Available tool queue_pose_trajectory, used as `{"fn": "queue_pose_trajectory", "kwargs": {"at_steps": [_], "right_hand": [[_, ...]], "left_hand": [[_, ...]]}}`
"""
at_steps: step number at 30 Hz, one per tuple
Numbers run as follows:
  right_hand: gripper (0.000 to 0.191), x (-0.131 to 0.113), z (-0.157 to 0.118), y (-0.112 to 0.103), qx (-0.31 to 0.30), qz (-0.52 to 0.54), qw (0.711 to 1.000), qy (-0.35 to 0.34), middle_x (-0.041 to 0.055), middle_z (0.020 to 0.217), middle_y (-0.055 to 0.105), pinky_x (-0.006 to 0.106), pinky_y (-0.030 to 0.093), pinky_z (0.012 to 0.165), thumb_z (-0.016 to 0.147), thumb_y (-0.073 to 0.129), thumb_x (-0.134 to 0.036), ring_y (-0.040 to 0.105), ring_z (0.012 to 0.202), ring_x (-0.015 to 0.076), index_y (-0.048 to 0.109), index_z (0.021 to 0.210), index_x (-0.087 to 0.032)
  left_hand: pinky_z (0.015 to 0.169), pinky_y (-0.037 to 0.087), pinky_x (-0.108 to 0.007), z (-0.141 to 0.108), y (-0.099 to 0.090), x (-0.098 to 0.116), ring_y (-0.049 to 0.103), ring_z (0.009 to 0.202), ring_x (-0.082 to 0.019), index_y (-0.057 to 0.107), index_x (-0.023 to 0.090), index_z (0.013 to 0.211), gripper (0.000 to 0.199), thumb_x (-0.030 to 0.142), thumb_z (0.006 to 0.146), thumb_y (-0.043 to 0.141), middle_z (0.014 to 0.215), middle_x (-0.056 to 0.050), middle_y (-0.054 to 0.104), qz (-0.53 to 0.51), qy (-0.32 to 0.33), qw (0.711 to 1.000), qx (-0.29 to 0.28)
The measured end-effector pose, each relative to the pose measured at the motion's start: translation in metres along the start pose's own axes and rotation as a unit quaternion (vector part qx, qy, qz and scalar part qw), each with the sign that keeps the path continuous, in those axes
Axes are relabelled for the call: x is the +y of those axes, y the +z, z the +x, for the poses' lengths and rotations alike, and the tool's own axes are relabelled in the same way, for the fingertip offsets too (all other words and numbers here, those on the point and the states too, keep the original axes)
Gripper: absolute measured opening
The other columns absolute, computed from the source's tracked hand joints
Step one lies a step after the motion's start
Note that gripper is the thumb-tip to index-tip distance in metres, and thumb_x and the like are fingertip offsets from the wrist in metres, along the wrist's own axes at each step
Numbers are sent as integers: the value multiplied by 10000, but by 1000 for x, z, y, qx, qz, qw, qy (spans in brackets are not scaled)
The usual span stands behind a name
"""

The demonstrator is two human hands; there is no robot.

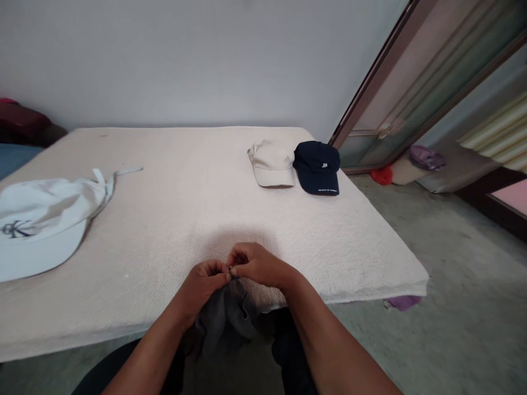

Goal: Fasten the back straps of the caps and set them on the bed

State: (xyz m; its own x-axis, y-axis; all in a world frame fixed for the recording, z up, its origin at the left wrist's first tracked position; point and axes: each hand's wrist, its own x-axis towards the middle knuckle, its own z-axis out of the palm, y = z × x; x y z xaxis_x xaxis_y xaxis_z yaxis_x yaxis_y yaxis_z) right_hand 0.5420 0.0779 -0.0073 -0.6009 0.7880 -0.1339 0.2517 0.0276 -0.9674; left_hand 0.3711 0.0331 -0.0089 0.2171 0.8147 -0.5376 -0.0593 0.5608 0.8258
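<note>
- In the head view my left fingers [217, 267] were pinched closed on the top edge of a grey cloth item [224, 315]
- My right fingers [237, 252] were pinched on that same edge, thumb and forefinger pressed together, their tips almost meeting those of the left
- A tiny fitting [230, 269] showed between my fingertips, too small for me to tell what it was
- The grey cloth item hung down below my fingers, in front of the near edge of the bed [164, 236], its lower part dim and blurred between my dark-clothed legs [119, 365]
- On the bed to my left lay a white cap [45, 203], its dark lettering towards me, its brim pointing my way and a loose strap [129, 171] trailing at the back
- Further off, right of the middle, a beige cap [269, 159] sat just beside a navy cap [317, 164], both brims facing me
- Behind the bed stood a pale wall [185, 60]
- To the right I had the grey floor [448, 247], with a red thing [381, 175] and a purple thing [426, 158] near the glass panels [382, 104]
</note>
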Motion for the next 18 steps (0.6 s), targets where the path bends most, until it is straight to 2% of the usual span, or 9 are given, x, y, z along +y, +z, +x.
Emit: {"fn": "queue_pose_trajectory", "kwargs": {"at_steps": [4,8,13,18], "right_hand": [[136,-1,-1,-1,-18,9,1000,-6,6,758,603,224,393,611,684,577,-104,526,692,111,614,805,-154],[216,-4,-4,-3,-42,3,999,-15,0,789,598,220,389,611,677,598,-112,513,691,106,622,885,-164],[250,-5,-5,-2,-37,-51,998,-18,-11,773,581,217,368,595,665,605,-109,494,679,105,624,905,-177],[240,-5,-4,-2,-39,-51,998,-17,-4,797,595,223,374,612,664,609,-113,505,701,113,618,896,-173]], "left_hand": [[464,242,-197,0,0,-1,381,454,-62,528,160,608,116,175,657,631,510,65,470,4,-4,1000,-2],[478,275,-207,3,-2,-5,422,469,-78,552,159,653,81,183,665,628,545,44,522,-3,-14,1000,0],[508,328,-221,3,-2,-7,476,495,-94,599,147,711,65,186,675,636,590,16,576,-30,-23,999,-18],[506,344,-225,4,-2,-6,483,483,-95,615,143,725,81,185,666,651,582,12,584,-59,-39,997,-18]]}}
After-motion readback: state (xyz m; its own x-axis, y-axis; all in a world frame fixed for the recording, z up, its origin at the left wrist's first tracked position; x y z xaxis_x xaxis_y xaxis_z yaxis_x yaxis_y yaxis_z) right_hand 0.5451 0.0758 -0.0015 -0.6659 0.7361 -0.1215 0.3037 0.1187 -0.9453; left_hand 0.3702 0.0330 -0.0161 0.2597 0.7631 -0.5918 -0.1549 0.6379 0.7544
